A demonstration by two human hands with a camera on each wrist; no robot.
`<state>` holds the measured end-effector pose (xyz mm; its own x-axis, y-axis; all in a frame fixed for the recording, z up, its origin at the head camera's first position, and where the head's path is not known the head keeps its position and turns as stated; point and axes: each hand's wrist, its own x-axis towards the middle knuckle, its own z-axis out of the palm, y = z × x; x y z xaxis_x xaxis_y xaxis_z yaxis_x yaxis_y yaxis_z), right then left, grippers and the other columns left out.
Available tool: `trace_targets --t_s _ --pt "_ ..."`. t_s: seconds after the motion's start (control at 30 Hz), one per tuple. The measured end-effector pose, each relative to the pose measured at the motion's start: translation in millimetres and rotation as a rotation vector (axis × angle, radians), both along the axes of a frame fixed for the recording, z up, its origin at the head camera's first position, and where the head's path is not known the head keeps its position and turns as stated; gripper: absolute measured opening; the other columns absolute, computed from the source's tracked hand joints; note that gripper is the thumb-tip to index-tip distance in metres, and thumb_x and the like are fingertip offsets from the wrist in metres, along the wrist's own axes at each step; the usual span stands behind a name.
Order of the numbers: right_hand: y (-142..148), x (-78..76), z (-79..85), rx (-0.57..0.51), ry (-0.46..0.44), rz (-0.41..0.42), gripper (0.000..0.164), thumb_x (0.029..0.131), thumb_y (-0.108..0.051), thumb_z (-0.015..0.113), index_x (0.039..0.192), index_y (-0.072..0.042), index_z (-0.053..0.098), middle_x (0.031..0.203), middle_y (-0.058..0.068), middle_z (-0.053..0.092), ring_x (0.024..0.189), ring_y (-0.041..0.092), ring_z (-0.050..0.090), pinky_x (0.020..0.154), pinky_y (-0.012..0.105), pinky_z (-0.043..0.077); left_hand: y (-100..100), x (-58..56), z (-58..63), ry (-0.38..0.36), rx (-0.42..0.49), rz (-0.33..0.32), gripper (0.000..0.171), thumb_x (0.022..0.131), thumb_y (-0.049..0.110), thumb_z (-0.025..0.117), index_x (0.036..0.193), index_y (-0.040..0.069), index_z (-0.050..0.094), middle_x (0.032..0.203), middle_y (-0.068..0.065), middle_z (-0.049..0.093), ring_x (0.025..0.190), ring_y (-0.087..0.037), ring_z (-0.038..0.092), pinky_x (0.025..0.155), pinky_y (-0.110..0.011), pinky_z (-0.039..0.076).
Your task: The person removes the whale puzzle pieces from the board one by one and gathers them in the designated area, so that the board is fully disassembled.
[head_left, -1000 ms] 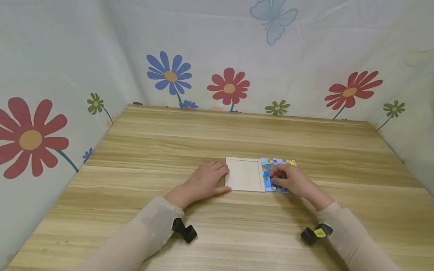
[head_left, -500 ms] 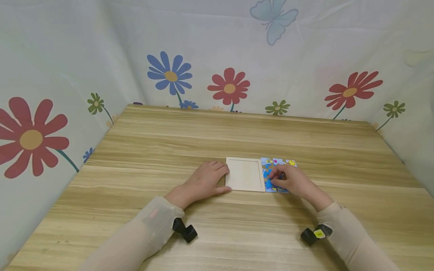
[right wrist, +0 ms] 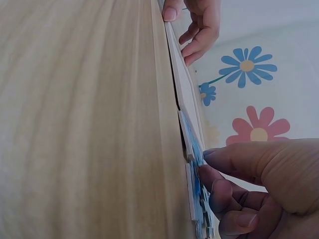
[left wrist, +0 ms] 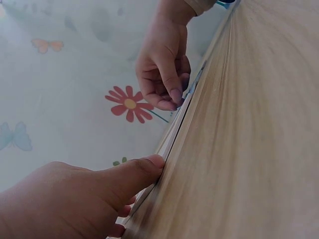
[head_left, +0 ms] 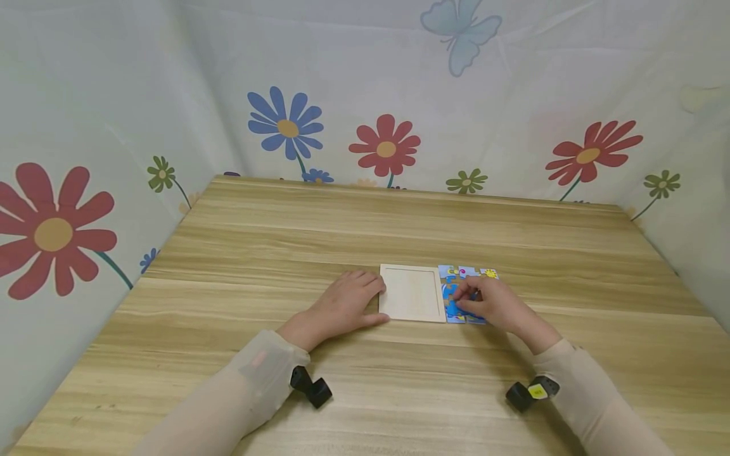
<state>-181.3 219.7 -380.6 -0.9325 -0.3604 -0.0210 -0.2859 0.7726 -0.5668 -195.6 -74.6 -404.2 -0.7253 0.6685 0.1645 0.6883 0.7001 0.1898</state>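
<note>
A pale wooden puzzle tray with a raised rim lies flat, plain wood showing inside it. My left hand rests at its left side, fingertips on the rim and straight thumb at the near corner. Against the tray's right side lies a patch of jigsaw pieces printed in blue, with a yellow sun at the far right corner. My right hand is over them, thumb and index finger pinching a blue jigsaw piece low at the patch; the fingers hide most of it.
The wood-grain table reaches back to a white curtain printed with flowers and butterflies. A black wrist camera sits on the left sleeve, another black wrist camera on the right sleeve.
A light blue piece by the right fingertips, visible a second ago, has shifted and now lies lower among the others. The left hand and the tray stay in place.
</note>
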Motion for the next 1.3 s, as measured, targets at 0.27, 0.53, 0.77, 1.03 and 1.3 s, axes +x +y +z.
trace_targets --t_s 0.27,0.53,0.77,1.03,1.3 --pt "1.4 -0.4 -1.0 -0.011 -0.017 0.018 0.007 0.084 -0.008 0.071 0.088 -0.007 0.065 0.081 0.002 0.064 0.067 0.010 0.049 0.060 0.020 0.041 -0.1 0.2 -0.2 -0.001 0.001 -0.002 0.050 0.086 0.048 0.067 0.116 0.009 0.061 0.124 -0.007 0.061 0.120 -0.027 0.054 0.106 -0.044 0.040" --pt "0.4 -1.1 -1.1 -0.017 -0.019 0.032 0.008 0.083 -0.007 0.071 0.089 -0.006 0.066 0.081 0.002 0.065 0.066 0.009 0.049 0.059 0.019 0.042 0.0 -0.1 -0.7 0.017 -0.006 -0.006 0.049 0.086 0.049 0.067 0.114 0.009 0.061 0.122 -0.006 0.062 0.119 -0.026 0.054 0.105 -0.043 0.041" --pt "-0.5 -1.5 -2.4 -0.011 -0.002 0.020 0.007 0.084 -0.007 0.070 0.089 -0.007 0.065 0.081 0.002 0.065 0.065 0.008 0.050 0.060 0.019 0.042 0.0 -0.9 -1.2 0.026 -0.012 -0.009 0.049 0.085 0.049 0.067 0.114 0.010 0.061 0.122 -0.006 0.062 0.118 -0.026 0.055 0.103 -0.043 0.042" --pt "-1.3 -1.2 -2.4 -0.008 0.011 0.016 0.006 0.085 -0.006 0.069 0.088 -0.006 0.065 0.081 0.003 0.065 0.066 0.008 0.050 0.061 0.019 0.042 -0.1 -1.2 -1.9 0.032 -0.007 -0.009 0.049 0.085 0.049 0.067 0.113 0.010 0.060 0.121 -0.006 0.062 0.117 -0.026 0.055 0.103 -0.043 0.043" --pt "0.5 -1.4 -3.5 -0.010 0.026 0.002 0.004 0.087 -0.011 0.068 0.089 -0.008 0.066 0.080 0.001 0.064 0.064 0.008 0.048 0.060 0.020 0.041 0.2 -0.8 -1.4 0.038 -0.037 -0.010 0.049 0.086 0.050 0.065 0.115 0.010 0.061 0.123 -0.005 0.061 0.119 -0.025 0.054 0.104 -0.043 0.042"
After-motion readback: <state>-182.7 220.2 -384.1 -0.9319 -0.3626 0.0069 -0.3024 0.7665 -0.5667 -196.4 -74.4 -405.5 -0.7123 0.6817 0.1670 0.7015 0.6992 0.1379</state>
